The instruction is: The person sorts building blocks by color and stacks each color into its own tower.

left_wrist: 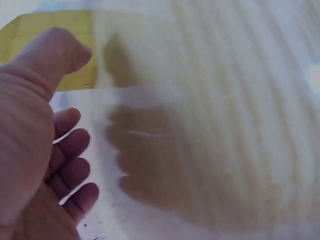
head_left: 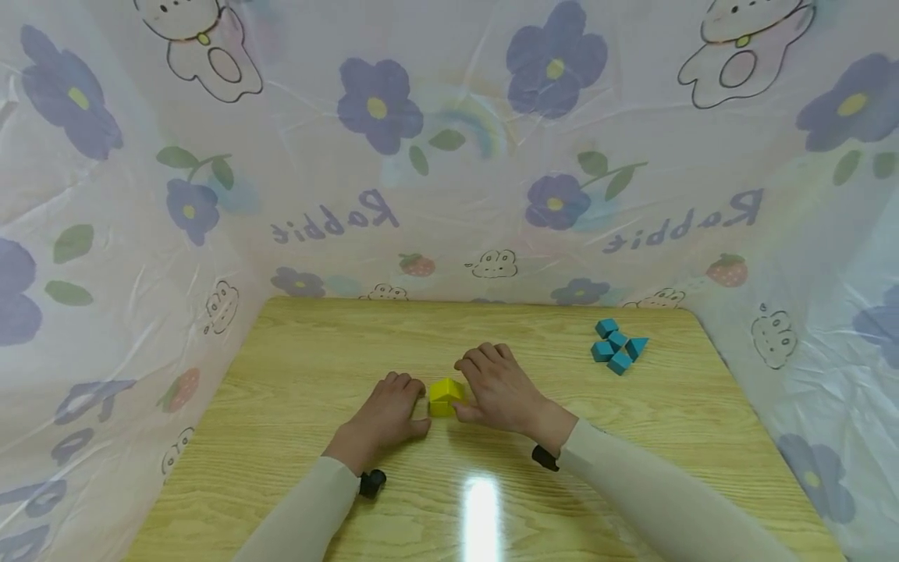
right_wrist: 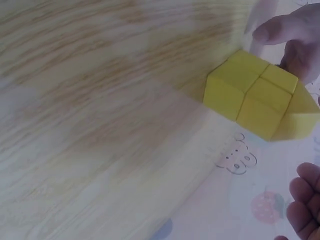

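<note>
A small yellow block stack (head_left: pixel 444 398) stands on the table between the two hands. In the right wrist view its cubes (right_wrist: pixel 240 95) sit tight together, with a wedge-shaped yellow block (right_wrist: pixel 300 116) on their top side. My left hand (head_left: pixel 389 414) is on the stack's left, thumb and fingers spread apart, a small gap from it in the head view. The left thumb (left_wrist: pixel 55 52) overlaps the yellow blocks in the left wrist view. My right hand (head_left: pixel 502 390) is at the stack's right, thumb tip right at its side. The right fingers (right_wrist: pixel 305 200) are loosely bent, apart from the blocks.
Several blue blocks (head_left: pixel 611 347), one of them triangular, lie grouped at the back right of the wooden table (head_left: pixel 337 336). A printed cloth (head_left: pixel 449 187) hangs behind the table and along both sides. Black wrist cameras (head_left: pixel 372 484) sit under both wrists.
</note>
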The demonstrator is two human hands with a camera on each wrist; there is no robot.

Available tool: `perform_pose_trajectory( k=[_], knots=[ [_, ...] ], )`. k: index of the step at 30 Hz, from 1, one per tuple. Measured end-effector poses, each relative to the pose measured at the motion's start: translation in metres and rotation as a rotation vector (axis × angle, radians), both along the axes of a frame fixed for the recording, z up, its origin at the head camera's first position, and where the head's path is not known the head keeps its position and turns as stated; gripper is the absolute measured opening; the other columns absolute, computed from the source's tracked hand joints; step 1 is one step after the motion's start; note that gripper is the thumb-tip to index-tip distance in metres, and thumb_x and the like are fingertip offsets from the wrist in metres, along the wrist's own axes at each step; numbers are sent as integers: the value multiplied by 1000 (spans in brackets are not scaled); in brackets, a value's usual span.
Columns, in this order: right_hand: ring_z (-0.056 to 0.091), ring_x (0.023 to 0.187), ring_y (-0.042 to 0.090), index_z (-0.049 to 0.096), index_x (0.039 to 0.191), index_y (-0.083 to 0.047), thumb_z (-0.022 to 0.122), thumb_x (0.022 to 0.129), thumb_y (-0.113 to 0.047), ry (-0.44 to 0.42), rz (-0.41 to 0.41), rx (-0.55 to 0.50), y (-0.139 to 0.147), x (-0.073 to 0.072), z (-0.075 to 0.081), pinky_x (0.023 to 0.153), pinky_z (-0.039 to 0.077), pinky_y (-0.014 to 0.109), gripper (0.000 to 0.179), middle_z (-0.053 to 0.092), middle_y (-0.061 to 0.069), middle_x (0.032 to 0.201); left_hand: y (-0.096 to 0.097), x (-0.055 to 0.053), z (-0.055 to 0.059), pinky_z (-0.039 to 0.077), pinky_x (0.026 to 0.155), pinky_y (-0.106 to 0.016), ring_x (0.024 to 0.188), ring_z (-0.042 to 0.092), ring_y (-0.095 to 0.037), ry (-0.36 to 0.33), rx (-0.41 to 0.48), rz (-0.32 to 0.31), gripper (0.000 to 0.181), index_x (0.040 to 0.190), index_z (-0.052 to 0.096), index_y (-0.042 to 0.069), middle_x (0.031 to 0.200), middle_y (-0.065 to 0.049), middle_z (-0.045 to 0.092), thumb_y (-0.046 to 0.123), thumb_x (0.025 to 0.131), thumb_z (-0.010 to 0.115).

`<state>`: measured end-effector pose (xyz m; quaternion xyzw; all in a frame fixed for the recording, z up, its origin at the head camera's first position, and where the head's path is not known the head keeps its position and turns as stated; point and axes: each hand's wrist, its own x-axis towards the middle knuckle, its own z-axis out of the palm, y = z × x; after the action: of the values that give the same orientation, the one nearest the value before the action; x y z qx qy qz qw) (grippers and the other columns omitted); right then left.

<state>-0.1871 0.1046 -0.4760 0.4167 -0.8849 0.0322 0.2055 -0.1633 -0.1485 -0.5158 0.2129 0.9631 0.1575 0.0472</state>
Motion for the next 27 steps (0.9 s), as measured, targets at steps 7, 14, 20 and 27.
perform_pose_trajectory(
  k=[7,14,20,27],
  knots=[
    [58,108,29,66,124,-8,74,90,-49,9,-54,-47,15,6,7,94,45,49,54,66,8,120,-9,10,27,43,111,-52,128,50,-34,-70,86,57,68,146,52,5,139,-13,58,41,94,77],
    [57,108,33,63,124,-5,73,94,-35,43,-117,-113,42,8,15,94,44,51,44,62,11,119,1,15,60,50,103,-52,122,54,-38,118,141,79,61,144,54,2,138,-19,60,36,98,74],
    [58,108,36,63,121,-2,74,92,-29,105,-163,-130,68,7,20,92,44,53,41,63,15,118,36,18,87,54,98,-46,117,60,-34,323,223,38,44,134,63,4,130,-16,65,25,98,74],
    [58,107,41,63,121,0,79,90,-27,159,-209,-130,105,5,24,88,46,57,44,64,20,118,87,15,95,55,91,-40,107,62,-29,531,213,-73,36,126,66,5,117,-11,67,21,95,77]
  ],
)
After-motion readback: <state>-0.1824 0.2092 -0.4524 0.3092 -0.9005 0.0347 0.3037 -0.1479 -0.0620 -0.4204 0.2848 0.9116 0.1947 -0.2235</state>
